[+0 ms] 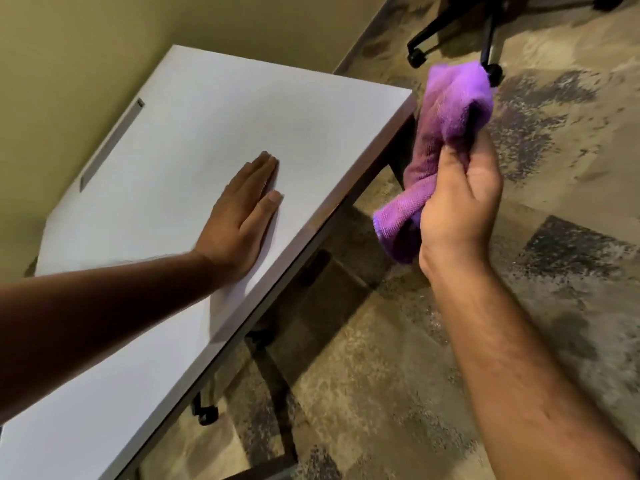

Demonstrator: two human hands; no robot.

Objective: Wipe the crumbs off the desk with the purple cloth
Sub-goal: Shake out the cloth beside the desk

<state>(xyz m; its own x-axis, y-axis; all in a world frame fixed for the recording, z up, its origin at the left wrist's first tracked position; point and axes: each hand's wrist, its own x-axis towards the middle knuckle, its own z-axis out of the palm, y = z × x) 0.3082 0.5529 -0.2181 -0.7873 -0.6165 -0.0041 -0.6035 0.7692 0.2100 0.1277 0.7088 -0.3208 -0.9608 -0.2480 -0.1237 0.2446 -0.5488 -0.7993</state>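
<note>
The white desk (207, 109) runs from the lower left to the upper middle of the head view. My left hand (239, 216) lies flat on its top, palm down, fingers together, holding nothing. My right hand (460, 206) is off the desk's right edge, raised over the floor, shut on the bunched purple cloth (446, 133). The cloth sticks up above the fist and hangs out below it, touching nothing else. I see no crumbs on the desk top.
A grey slot (110, 143) runs along the desk's far side near the beige wall (69, 46). A black chair base with castors (485, 39) stands on the patterned carpet (554, 168) at the upper right. Dark desk legs and a castor (206, 414) show below the near edge.
</note>
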